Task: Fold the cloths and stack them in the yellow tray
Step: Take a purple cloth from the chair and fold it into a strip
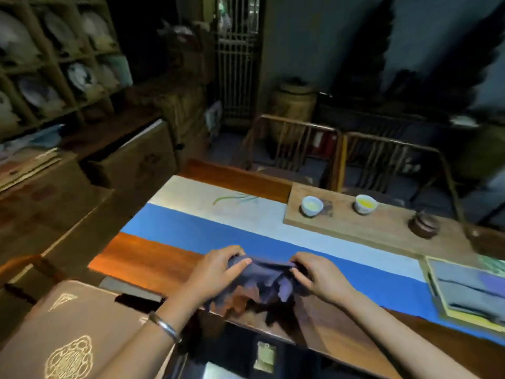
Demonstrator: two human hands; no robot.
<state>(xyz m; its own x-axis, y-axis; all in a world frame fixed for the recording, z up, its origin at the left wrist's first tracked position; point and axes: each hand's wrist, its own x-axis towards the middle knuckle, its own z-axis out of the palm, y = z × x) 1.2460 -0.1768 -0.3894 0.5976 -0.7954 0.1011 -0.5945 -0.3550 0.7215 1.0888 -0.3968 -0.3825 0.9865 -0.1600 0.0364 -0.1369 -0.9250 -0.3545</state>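
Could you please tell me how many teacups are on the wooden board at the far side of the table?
2: a left teacup near the wooden board's left end, and a right teacup with yellow liquid, near its middle. None appears hidden.

I count two hands, my left hand (218,272) and my right hand (317,277), with one dark cloth (266,283) bunched between them. Beyond my right hand sit two cups (312,205) on one wooden board (382,228), and one small dark lidded pot (423,225) on the same board. Further out to the right of my right hand I see one yellow tray (461,317), holding at least one grey folded cloth (470,291); how many are stacked there I cannot tell. One bracelet (165,326) circles my left wrist.
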